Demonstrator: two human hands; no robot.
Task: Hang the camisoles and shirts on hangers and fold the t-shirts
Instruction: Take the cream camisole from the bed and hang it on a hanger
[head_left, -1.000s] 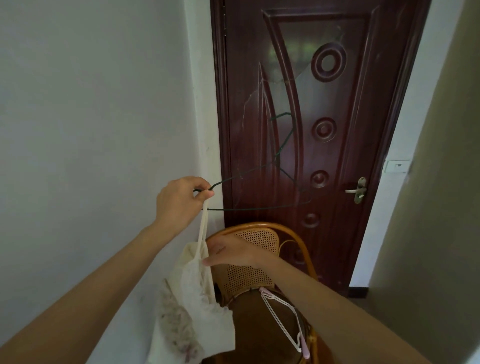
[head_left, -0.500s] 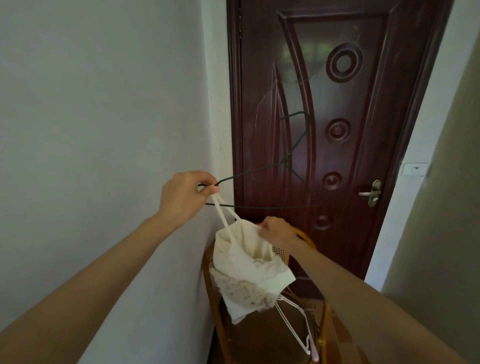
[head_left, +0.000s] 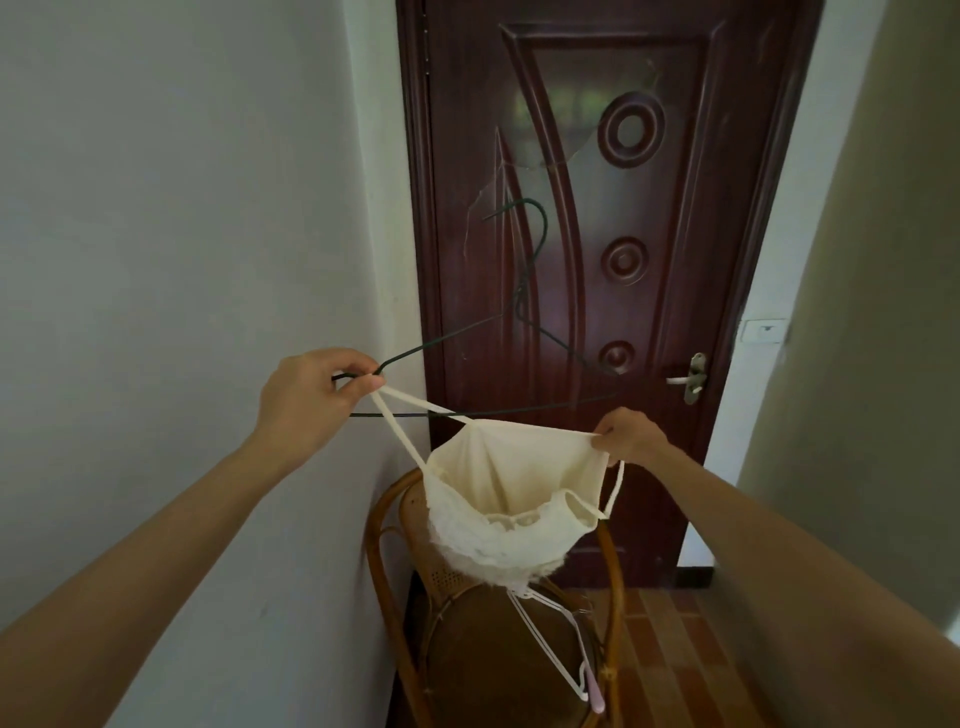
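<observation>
Since the earlier frame my right hand (head_left: 626, 435) has swung out to the right, stretching the cream camisole (head_left: 511, 499) open between both hands. Left hand (head_left: 311, 400): pinches the dark wire hanger (head_left: 519, 306) at its left end, together with one camisole strap (head_left: 415, 402). Right hand: pinches the camisole's top edge; the other strap dangles beneath it. Camisole: hangs in mid-air above the rattan chair (head_left: 387, 525). Chair seat: white hangers (head_left: 545, 644). Behind: dark red door (head_left: 675, 208).
</observation>
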